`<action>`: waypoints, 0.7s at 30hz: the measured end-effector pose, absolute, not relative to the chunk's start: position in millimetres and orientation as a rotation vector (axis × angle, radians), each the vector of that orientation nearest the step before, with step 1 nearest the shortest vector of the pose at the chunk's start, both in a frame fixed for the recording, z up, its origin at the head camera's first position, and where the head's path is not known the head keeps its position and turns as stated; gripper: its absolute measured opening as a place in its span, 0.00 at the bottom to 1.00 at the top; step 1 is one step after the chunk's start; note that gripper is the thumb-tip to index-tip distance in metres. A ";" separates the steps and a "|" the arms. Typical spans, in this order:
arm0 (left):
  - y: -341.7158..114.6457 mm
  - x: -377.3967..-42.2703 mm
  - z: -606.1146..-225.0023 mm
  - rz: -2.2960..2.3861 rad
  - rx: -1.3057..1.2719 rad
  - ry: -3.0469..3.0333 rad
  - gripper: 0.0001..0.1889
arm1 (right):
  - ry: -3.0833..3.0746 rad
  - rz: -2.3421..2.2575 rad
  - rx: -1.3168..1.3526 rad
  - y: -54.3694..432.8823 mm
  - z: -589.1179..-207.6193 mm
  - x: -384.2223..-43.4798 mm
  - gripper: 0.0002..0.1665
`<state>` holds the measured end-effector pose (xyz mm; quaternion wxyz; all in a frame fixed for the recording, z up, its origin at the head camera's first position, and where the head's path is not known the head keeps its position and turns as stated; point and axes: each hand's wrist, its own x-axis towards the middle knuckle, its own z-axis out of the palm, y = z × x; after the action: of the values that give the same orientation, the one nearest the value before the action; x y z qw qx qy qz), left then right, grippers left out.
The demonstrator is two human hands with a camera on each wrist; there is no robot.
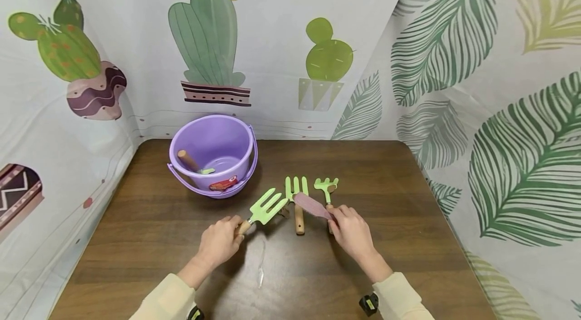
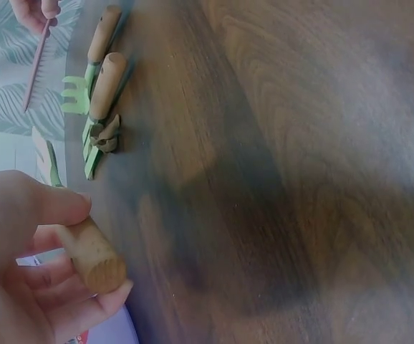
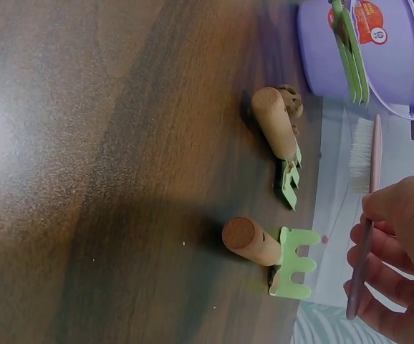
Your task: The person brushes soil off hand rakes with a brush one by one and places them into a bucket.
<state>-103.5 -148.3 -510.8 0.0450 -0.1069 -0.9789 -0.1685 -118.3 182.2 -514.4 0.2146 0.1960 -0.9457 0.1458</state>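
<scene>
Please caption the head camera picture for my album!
Left hand grips a green three-pronged, wooden-handled fork; right hand, a flat pink brush; beyond, a round purple plastic bucket.

The purple bucket partly hides a tool inside; print on its red label is unreadably small. In the head view, the right grip covers parts of the pink brush and small rake.

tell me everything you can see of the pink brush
The pink brush has a long, flat back, a slim handle and a dense band of pale bristles on one side. Its material looks like plastic, though that is uncertain. The right hand grips the handle, holding the brush above the table with the bristles facing down. In the head view, it hides part of a green fork.
</scene>
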 end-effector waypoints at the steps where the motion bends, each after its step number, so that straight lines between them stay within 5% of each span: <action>1: -147.8 -103.1 -510.7 -0.539 -0.324 -2.996 0.13 | -2.622 0.405 0.543 182.4 -514.5 -118.5 0.16; 21: -142.1 -103.3 -513.0 -0.702 -0.362 -2.992 0.20 | -2.626 0.420 0.519 185.0 -513.3 -116.4 0.15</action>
<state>-103.3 -142.1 -513.0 0.0238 -0.1169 -0.9666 -0.2268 -116.4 185.0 -513.3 0.2144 0.1869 -0.9467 0.1513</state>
